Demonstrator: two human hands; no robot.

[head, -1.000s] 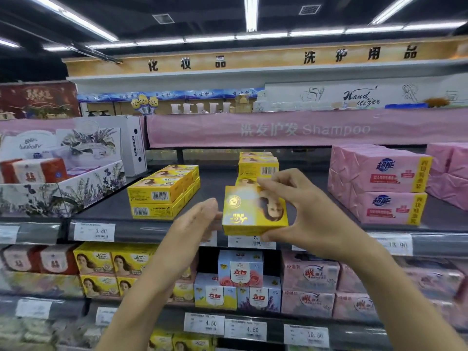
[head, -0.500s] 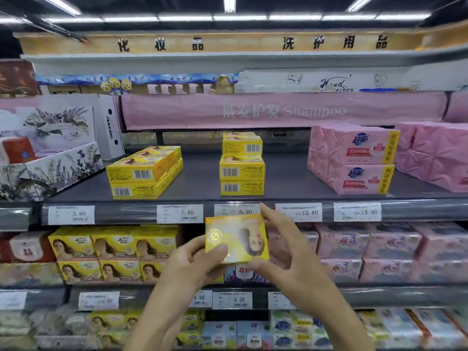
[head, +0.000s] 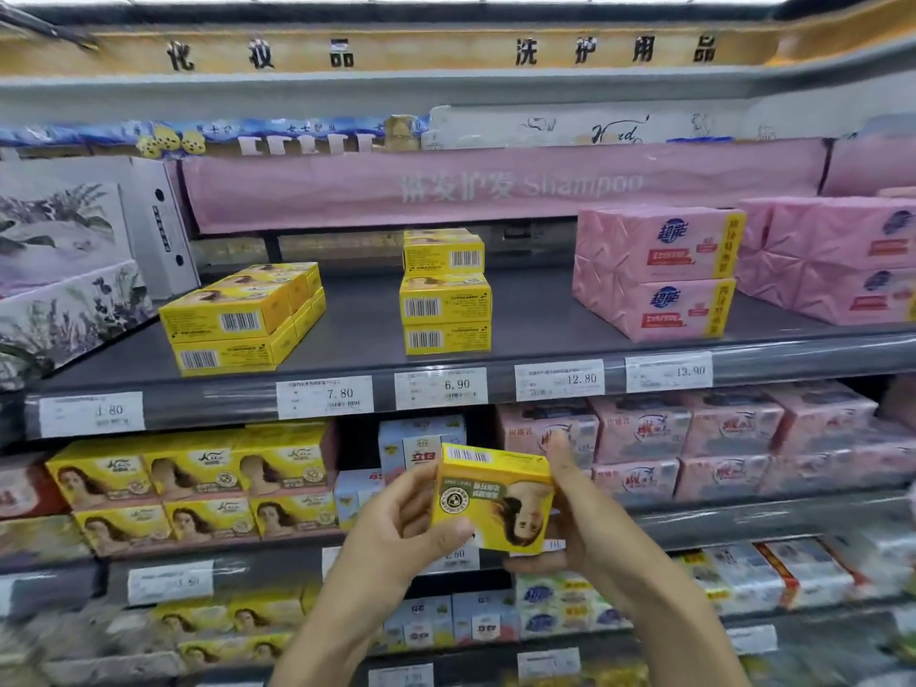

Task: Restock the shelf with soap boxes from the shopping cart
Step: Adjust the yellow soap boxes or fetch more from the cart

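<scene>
Since half a second ago the soap box has sunk lower in my view and tipped back, so its barcoded side faces up and its printed front shows upside down. Both hands clamp it between them: my left hand curls thumb and fingers round its left edge, and my right hand pinches its right side. It hangs in the air below the front edge of the grey shelf, under the 6.90 price tag, beneath the stack of yellow boxes standing mid-shelf.
</scene>
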